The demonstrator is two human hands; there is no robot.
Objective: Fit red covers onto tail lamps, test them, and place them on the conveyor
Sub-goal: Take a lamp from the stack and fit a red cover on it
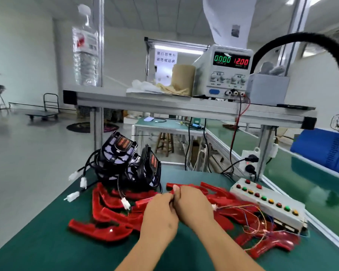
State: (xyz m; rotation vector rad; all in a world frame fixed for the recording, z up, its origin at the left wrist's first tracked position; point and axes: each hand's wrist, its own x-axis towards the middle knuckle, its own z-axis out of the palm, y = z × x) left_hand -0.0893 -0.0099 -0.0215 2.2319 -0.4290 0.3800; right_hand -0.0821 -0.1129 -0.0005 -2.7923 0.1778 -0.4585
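Evidently a sorting moment: both hands met just left of the button box point(268, 204), over the heap of red covers point(110, 216). Left hand point(160, 214) and right hand point(192, 206) were curled, fingertips pinched together on one red cover point(145, 202), a narrow glossy strip that stuck out either side of the knuckles. The grip looked like a two-handed lift to pull it free of its neighbours, though blur hid the exact finger contact. Covers were translucent hard plastic, curved and boomerang-like, overlapping loosely, so likely to snag and slide on each other. Tail lamps point(125, 163) stood stacked farther left of the box and beyond the heap: black ribbed housings with pale reflector faces and orange inserts, leaning on each other, uncovered. Their black leads trailed outward, ending in white connectors point(72, 196), presumably kept loose for plugging in. Thin coloured test wires point(252, 216) ran from the box's near end across the covers, within easy reach. The green surface point(37, 241) was matte. Power supply point(227, 73) sat on the shelf above the box, reading 0.00 and 12.00, so judged no lamp drawing current. The conveyor point(311, 184), smooth green belt, ran right of the box.
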